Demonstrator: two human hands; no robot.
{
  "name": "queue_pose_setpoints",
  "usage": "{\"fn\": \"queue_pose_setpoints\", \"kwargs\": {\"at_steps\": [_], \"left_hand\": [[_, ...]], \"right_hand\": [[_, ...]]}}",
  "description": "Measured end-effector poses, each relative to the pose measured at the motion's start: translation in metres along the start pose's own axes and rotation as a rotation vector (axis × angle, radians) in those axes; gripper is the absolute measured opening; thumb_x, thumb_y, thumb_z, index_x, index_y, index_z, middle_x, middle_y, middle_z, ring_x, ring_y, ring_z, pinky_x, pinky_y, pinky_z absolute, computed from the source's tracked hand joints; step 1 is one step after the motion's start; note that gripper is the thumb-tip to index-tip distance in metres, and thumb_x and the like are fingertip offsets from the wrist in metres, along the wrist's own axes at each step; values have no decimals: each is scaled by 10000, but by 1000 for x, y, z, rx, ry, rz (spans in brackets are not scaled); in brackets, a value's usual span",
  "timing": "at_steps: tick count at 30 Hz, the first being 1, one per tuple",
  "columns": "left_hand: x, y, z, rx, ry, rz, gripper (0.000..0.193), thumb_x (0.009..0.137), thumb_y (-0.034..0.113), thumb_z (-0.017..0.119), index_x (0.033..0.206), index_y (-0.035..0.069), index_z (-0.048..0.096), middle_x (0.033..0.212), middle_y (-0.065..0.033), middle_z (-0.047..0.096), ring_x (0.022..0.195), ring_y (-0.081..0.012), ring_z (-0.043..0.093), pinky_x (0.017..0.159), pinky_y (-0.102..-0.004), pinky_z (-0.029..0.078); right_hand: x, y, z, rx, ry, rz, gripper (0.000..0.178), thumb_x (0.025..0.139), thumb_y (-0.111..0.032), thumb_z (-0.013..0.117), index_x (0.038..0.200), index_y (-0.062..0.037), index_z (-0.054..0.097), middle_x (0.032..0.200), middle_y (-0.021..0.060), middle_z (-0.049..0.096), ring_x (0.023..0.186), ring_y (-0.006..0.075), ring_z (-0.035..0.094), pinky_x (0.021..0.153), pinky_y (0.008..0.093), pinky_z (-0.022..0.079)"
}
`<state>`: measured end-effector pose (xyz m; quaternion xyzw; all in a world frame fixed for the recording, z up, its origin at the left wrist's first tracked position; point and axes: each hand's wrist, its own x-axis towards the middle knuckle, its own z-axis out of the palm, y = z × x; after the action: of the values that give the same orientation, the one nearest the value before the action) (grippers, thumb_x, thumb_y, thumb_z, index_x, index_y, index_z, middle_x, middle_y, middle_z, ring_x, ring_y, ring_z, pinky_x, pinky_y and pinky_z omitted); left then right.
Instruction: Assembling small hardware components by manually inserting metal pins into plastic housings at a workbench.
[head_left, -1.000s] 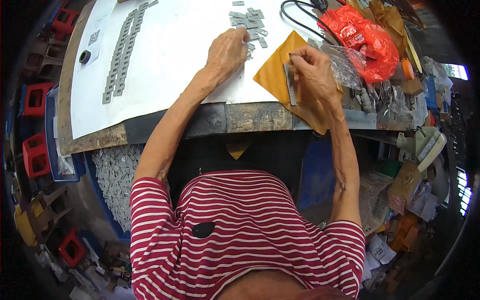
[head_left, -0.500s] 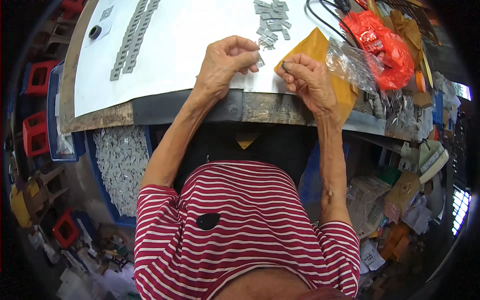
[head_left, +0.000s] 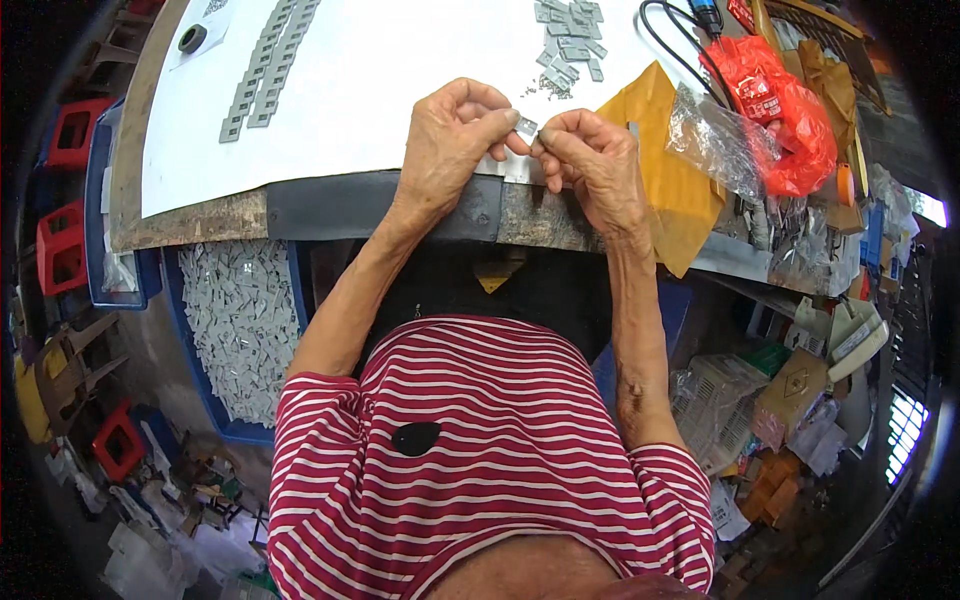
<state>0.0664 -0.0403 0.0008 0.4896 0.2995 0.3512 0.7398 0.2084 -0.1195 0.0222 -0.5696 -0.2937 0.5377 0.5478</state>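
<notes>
My left hand (head_left: 452, 140) and my right hand (head_left: 597, 160) meet at the near edge of the white-covered table (head_left: 360, 90). Both pinch one small grey metal piece (head_left: 526, 126) between their fingertips. A loose pile of similar grey pieces (head_left: 570, 40) lies on the white sheet just beyond my hands. Two rows of grey pieces (head_left: 268, 70) are laid out in lines at the far left of the sheet. A yellow envelope (head_left: 668, 170) lies under my right hand.
A clear plastic bag (head_left: 718, 140) and a red plastic bag (head_left: 790, 110) sit right of the envelope, a black cable (head_left: 672, 40) behind. A blue crate of grey pieces (head_left: 240, 330) stands below the table at left. Red stools (head_left: 62, 240) and cluttered boxes (head_left: 790, 390) flank me.
My left hand left the pile of grey pieces and came back to the table's near edge. My right hand lifted off the envelope to meet it. Both now pinch one small piece.
</notes>
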Motion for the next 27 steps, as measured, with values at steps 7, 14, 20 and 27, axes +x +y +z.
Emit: {"fn": "queue_pose_setpoints", "kwargs": {"at_steps": [7,14,20,27], "left_hand": [[-2,1,3,265,105,68,165,768,68,588,881,-52,581,641,-84,625,579,-105,618,491,-198,450],[-6,6,4,348,59,61,146,772,73,583,849,-50,598,643,-79,626,570,-104,612,501,-206,461],[-7,6,3,371,28,70,134,780,69,575,845,-47,596,641,-75,620,569,-95,604,500,-208,465],[-7,6,0,335,-11,34,116,789,61,564,840,-37,598,631,-59,613,552,-82,589,496,-192,457]], "right_hand": [[2,7,4,24,47,-51,99,785,-39,609,834,39,572,656,72,597,501,89,538,435,187,441],[3,5,4,-75,7,-54,117,793,-33,605,858,41,544,677,79,597,523,87,544,443,190,453],[3,5,2,-127,-20,-24,119,797,-45,606,855,37,543,667,65,587,523,81,540,436,180,442],[6,5,3,-176,-46,2,109,795,-57,610,844,31,567,639,39,571,508,69,523,431,174,425]]}}
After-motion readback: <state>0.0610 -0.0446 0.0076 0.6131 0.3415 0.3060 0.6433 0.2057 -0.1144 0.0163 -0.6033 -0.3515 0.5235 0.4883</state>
